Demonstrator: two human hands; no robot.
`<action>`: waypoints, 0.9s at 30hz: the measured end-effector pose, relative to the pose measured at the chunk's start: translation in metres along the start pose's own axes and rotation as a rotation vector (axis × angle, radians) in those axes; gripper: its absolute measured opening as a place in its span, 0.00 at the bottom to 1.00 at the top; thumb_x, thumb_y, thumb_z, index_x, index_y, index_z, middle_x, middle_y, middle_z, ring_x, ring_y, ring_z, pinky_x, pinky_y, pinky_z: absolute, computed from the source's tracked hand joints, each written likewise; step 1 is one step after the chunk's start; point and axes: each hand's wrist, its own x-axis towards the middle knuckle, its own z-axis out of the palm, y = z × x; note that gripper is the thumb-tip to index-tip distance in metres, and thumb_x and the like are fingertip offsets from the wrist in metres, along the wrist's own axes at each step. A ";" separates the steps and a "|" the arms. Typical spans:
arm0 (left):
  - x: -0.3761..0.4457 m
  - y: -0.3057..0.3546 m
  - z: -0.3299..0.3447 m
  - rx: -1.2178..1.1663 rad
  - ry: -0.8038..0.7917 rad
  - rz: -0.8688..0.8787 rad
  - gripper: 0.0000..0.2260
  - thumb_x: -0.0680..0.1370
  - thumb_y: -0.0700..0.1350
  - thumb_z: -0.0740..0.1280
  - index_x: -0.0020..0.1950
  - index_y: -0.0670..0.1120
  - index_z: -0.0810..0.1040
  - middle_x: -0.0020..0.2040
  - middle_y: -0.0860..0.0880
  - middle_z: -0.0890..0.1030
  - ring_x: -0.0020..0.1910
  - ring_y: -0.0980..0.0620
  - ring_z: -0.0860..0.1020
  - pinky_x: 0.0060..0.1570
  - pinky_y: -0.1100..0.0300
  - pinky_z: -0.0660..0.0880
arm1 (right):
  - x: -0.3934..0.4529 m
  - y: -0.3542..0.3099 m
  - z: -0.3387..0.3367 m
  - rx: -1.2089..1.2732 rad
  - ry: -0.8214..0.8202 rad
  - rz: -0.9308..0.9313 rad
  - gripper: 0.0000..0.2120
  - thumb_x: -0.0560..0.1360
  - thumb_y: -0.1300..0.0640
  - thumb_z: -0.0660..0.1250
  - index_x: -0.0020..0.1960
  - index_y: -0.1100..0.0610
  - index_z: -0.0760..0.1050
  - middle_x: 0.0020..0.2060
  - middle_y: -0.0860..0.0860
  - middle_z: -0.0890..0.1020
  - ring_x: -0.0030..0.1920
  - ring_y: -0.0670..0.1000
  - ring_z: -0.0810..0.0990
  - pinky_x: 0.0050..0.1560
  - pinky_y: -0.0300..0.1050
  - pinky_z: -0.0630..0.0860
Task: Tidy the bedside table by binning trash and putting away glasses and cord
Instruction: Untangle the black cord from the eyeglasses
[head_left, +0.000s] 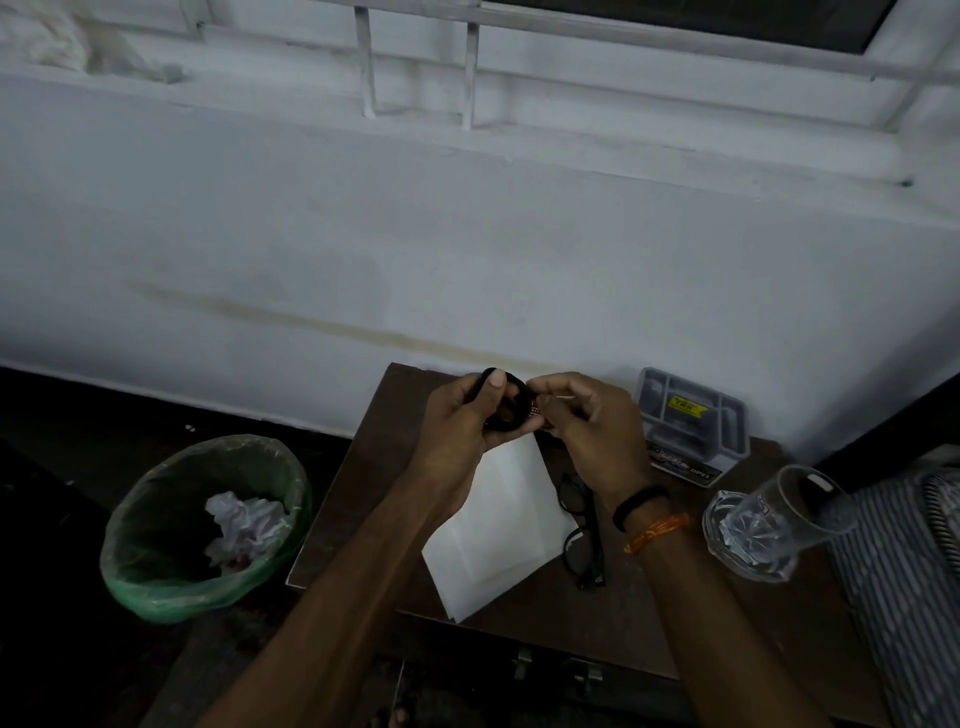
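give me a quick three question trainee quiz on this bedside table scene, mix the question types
1. True or false: the glasses are already off the table.
2. Which hands grip the coiled black cord? A) left hand only B) right hand only C) both
3. Fill in: the crumpled paper lies inside the green-lined ____.

Key: 1 false, they lie on it beside the white paper. 2 C. 3 bin.
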 end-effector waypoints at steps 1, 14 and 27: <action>0.000 0.001 0.001 0.015 0.006 0.012 0.16 0.82 0.44 0.63 0.52 0.29 0.76 0.53 0.30 0.77 0.55 0.34 0.81 0.58 0.40 0.77 | -0.001 -0.002 0.001 -0.014 0.018 -0.013 0.11 0.78 0.64 0.66 0.51 0.51 0.84 0.44 0.44 0.86 0.45 0.43 0.85 0.51 0.52 0.83; 0.002 0.002 -0.002 0.152 -0.030 -0.011 0.14 0.79 0.51 0.65 0.44 0.42 0.81 0.45 0.43 0.80 0.52 0.40 0.78 0.62 0.30 0.68 | 0.003 0.006 -0.006 -0.363 -0.042 -0.093 0.08 0.77 0.59 0.68 0.52 0.51 0.84 0.45 0.45 0.86 0.47 0.45 0.83 0.49 0.43 0.79; -0.004 0.001 0.004 0.321 -0.038 0.146 0.11 0.82 0.43 0.61 0.54 0.37 0.79 0.50 0.37 0.80 0.40 0.45 0.81 0.42 0.51 0.81 | -0.001 -0.014 -0.003 0.450 -0.007 0.238 0.07 0.73 0.73 0.67 0.48 0.65 0.78 0.40 0.66 0.84 0.40 0.60 0.83 0.44 0.51 0.82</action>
